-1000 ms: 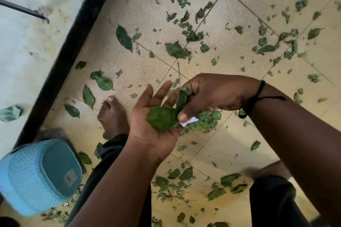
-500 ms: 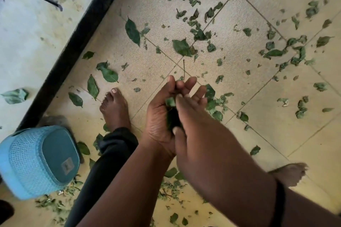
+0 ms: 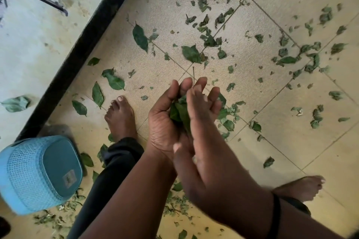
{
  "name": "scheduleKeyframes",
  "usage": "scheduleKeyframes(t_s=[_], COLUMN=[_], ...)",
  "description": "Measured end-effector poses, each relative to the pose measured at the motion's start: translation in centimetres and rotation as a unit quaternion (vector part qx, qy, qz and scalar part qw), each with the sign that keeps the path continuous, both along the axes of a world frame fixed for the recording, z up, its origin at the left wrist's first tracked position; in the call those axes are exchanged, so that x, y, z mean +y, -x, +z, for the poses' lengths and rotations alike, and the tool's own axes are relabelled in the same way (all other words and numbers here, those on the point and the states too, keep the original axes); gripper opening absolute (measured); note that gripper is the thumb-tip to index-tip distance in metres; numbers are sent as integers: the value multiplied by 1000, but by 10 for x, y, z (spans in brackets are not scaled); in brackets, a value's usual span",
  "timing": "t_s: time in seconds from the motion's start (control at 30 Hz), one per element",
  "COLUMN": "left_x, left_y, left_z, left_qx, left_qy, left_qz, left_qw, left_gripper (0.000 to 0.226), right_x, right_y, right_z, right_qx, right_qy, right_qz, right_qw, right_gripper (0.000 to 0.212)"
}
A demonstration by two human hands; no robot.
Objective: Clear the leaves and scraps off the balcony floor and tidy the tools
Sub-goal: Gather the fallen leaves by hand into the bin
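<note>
Nearest the camera, the right hand (image 3: 196, 141) lies edge-on across the left hand (image 3: 165, 122), its straight fingers (image 3: 196, 99) pressed together against a wad of leaves (image 3: 179, 112). The left hand is cupped under the wad, its fingers (image 3: 174, 91) curved up round the far side; the leaves are sandwiched between the two palms, not pinched. Judgement: the leaves are very light, thin and limp, some torn small, so they will not resist a squeeze but will slip out of any gap or blow away; a closed two-palm cup seems the right hold, with loose edges tucked in. To the left and low, an upturned blue basket (image 3: 38, 174) sits on the tiled floor (image 3: 281, 141), with fine scraps (image 3: 56, 217) along its near edge. A bare foot (image 3: 120, 116) stands just beyond it. Further out, whole leaves (image 3: 114, 81) lie beside the black threshold strip (image 3: 77, 52); these are probably best lifted flat or by the stem. Beyond, scattered shreds (image 3: 206, 25) cover the tiles; these likely need sweeping together, being too small to pick singly.
</note>
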State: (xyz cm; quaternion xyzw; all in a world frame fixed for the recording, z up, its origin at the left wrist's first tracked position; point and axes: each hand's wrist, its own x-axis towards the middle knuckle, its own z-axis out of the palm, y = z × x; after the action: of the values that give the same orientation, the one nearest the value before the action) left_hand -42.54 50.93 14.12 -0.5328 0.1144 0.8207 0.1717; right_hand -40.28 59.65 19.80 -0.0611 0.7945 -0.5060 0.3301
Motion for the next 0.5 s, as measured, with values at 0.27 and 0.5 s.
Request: scheduleKeyframes(t_s=[0.27, 0.5], left_x=[-50, -46], left_y=[-15, 15], left_z=[-47, 4], left_qx=[-125, -24], left_qy=[65, -81], left_qz=[-6, 27], left_qw=[990, 996], left_gripper=[37, 40], right_x=[-6, 10], right_y=[42, 134], right_z=[-3, -158], right_qx=[76, -54], right_qy=[110, -187], right_qz=[-197, -203], right_qw=[971, 960], right_gripper=[54, 12])
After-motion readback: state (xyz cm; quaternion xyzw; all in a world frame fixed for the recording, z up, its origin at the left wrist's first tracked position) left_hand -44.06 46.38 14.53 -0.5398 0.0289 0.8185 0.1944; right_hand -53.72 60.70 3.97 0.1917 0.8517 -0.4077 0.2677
